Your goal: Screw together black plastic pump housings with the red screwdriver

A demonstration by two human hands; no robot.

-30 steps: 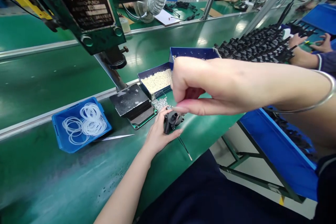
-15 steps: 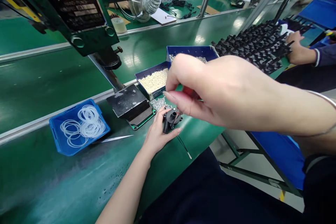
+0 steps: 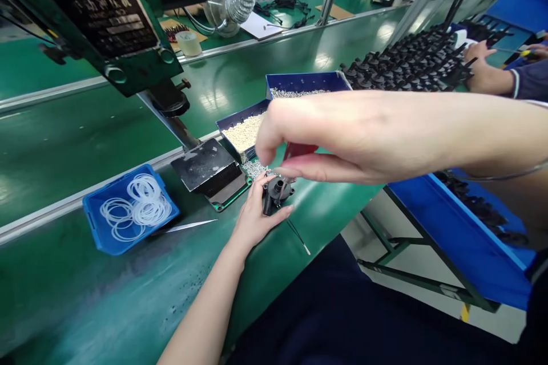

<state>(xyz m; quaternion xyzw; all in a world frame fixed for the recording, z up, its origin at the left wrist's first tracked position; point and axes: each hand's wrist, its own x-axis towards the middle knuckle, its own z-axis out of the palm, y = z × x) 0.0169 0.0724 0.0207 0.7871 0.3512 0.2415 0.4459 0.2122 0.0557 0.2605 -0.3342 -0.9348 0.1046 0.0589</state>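
My left hand (image 3: pixel 252 219) grips a small black pump housing (image 3: pixel 274 193) that rests on the green bench, its round opening facing up. My right hand (image 3: pixel 325 134) hovers just above it, fingers pinched on a tool with a red handle (image 3: pixel 297 151); its thin metal tip points down into the housing. A scatter of tiny silver balls (image 3: pixel 256 168) lies on the bench just behind the housing.
A green hand press (image 3: pixel 107 23) with a black base plate (image 3: pixel 205 166) stands at left. A blue tray of white rings (image 3: pixel 131 205), tweezers (image 3: pixel 188 226), blue bins of white pellets (image 3: pixel 244 131) and metal pins (image 3: pixel 299 88), and rows of black housings (image 3: pixel 406 65) surround me. A co-worker's hands (image 3: pixel 483 68) work at right.
My right hand has dipped and shifted slightly left, bringing the tool tip down into the housing. The view has drifted a little; my left hand keeps its grip.
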